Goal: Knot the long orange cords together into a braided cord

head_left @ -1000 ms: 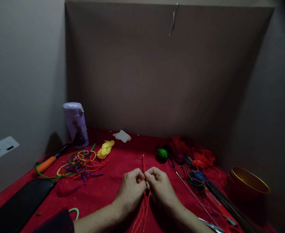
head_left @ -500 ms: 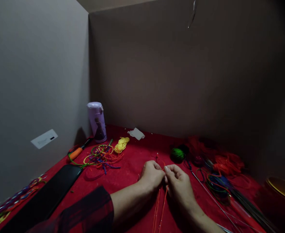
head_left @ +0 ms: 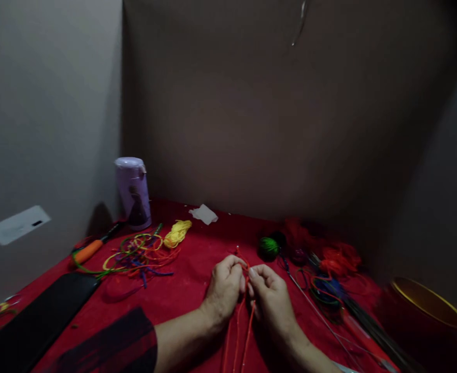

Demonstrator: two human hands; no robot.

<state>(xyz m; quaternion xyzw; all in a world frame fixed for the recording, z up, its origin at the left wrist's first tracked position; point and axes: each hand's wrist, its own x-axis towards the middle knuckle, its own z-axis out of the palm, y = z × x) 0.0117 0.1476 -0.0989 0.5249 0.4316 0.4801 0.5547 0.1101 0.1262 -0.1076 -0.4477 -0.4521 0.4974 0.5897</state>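
Note:
Close together over the red cloth (head_left: 191, 290), both hands work on orange-red cord (head_left: 238, 336). My left hand (head_left: 225, 285) is closed, its thumb and forefinger pinching the cord. Opposite it, my right hand (head_left: 271, 295) grips the cord between thumb and bent fingers. Just beyond the fingertips, a short length of cord runs up to a small pin (head_left: 237, 248) at the cloth. Several strands hang down between my wrists toward the near edge. Fingers hide the exact spot where the strands meet.
Left lie a tangle of coloured cords (head_left: 139, 254), a yellow skein (head_left: 177, 233), an orange-handled tool (head_left: 88, 252), a black flat object (head_left: 42, 316) and a purple bottle (head_left: 133, 194). Right are a green yarn ball (head_left: 268, 247), red yarn (head_left: 339, 259), thin rods (head_left: 372, 321) and a gold-rimmed container (head_left: 426, 305).
The view has swung a little to the right, so everything appears shifted left. My left hand has turned slightly more upright, and more of the cord shows between the hands.

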